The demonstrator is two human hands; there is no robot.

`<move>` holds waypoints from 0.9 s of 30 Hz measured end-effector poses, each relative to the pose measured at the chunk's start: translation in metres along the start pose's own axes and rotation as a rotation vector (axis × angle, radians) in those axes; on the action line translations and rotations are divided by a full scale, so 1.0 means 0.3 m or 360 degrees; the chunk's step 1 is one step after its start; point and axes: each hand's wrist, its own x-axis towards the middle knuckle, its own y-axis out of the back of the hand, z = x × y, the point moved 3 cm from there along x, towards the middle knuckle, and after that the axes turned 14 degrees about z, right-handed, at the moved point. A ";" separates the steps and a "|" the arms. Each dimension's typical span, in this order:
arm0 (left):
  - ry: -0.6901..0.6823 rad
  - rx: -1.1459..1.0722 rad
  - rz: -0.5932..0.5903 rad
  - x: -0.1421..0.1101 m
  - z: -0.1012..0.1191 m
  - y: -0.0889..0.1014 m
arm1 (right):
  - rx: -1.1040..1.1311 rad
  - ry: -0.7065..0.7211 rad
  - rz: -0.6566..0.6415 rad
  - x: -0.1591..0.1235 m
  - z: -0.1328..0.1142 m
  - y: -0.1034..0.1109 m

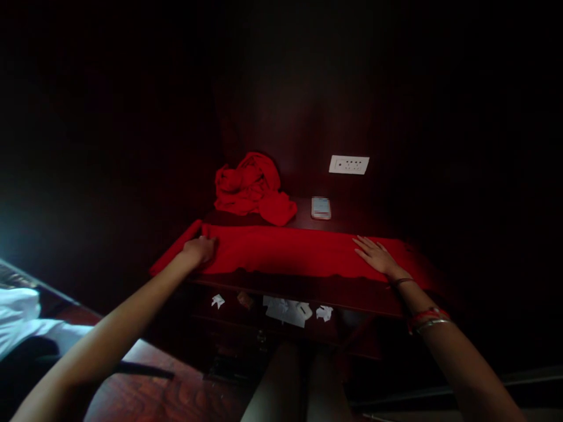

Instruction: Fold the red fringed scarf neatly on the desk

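Left hand (201, 248), centre-left: curling on red cloth (281, 252), grasp unclear. Right hand (376, 258), centre-right: lying open, gripping nothing. Uneven pulling: risking creases.

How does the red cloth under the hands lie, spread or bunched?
Spread: the red cloth lies in a long, mostly flat strip, with the left hand and right hand on it.

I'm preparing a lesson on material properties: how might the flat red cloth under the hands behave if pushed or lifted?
The flat red cloth would probably wrinkle when pushed, since its near edge already looks wavy. Lifted by one end, it would likely sag floppily, judging by the folds beside the left hand.
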 end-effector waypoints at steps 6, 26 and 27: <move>-0.0512 -0.0116 0.0279 -0.005 0.274 0.026 | 0.0018 -0.0016 -0.0006 -0.001 0.003 -0.003; -0.0005 -0.0308 0.0127 -0.005 -0.243 -0.130 | 0.0047 0.0061 -0.0038 -0.007 0.041 0.010; -0.0026 -0.0237 0.0133 -0.002 -0.227 -0.119 | 0.0045 0.0053 -0.0060 -0.006 0.038 0.015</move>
